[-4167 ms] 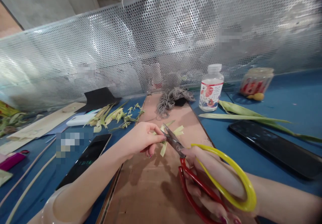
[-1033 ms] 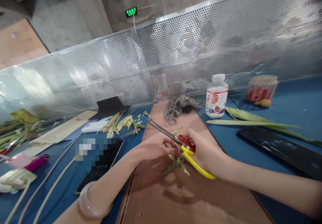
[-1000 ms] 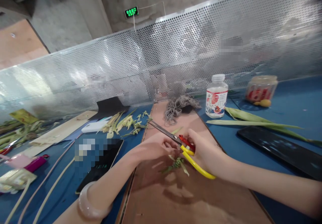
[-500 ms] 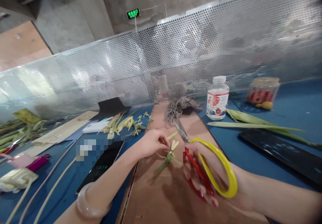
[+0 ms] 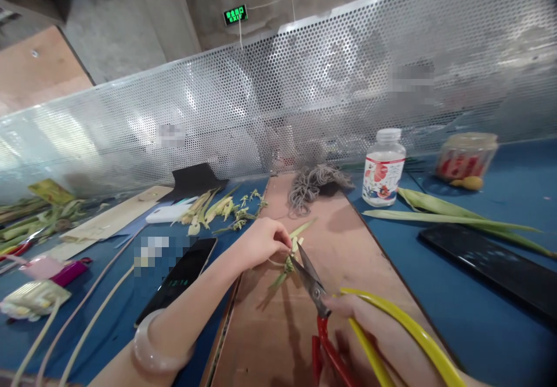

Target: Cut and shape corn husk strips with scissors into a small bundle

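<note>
From the head camera, your left hand (image 5: 261, 242) is closed in a pinch on a small leaf bundle (image 5: 287, 262), thumb and fingers gripping its upper end so the loose strips hang free just above the brown board (image 5: 278, 340); held that way, the ends stand clear for the blades. Your right hand (image 5: 383, 346) is low in the picture, curled through the loops of the scissors (image 5: 313, 285), one loop yellow and one red. The blades are parted a little, their tips right at the bundle just below your left fingers, so the grip keeps skin out of the cut line. Whether the blades already touch the leaf is hard to tell. The board runs away from you down the middle of the blue table (image 5: 500, 161), likely there to spare the tabletop. At its far end lies a tangle of grey string (image 5: 311, 181), within reach. To the left of the board sit a phone (image 5: 183, 274) and a heap of leaf trimmings (image 5: 217, 207); to the right stand a plastic bottle (image 5: 383, 169) and a jar (image 5: 465, 155), with long green leaves (image 5: 448, 216) and a second dark phone (image 5: 487, 256) lying well apart from your hands. A perforated metal screen (image 5: 304, 85) closes the back
</note>
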Tool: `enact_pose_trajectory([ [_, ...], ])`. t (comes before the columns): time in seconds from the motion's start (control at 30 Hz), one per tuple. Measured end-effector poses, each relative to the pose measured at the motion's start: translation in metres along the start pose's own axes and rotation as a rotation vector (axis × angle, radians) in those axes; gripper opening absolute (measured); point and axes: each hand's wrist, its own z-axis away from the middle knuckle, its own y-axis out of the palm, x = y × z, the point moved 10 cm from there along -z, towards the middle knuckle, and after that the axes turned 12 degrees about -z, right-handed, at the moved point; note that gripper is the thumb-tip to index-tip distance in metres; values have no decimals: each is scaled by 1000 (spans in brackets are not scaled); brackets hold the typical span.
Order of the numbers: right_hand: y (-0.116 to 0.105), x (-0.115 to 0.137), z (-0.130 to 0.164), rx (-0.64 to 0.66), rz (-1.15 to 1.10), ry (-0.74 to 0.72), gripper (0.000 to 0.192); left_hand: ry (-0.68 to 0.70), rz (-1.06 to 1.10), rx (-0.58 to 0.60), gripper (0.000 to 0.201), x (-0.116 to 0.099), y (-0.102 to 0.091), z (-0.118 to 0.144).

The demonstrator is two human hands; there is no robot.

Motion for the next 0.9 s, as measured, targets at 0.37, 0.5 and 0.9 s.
enact_pose_trajectory([
  [0.37, 28, 6, 10, -91, -262, 356, 82, 0, -19, -13, 18, -2, -3, 3],
  [0.5, 33, 6, 13, -11, -237, 397, 88, 8, -39, -49, 15, 0, -6, 2],
  [0.9, 38, 18, 0, 266, -587, 305, 65, 26, 23, -64, 14, -11, -8, 6],
])
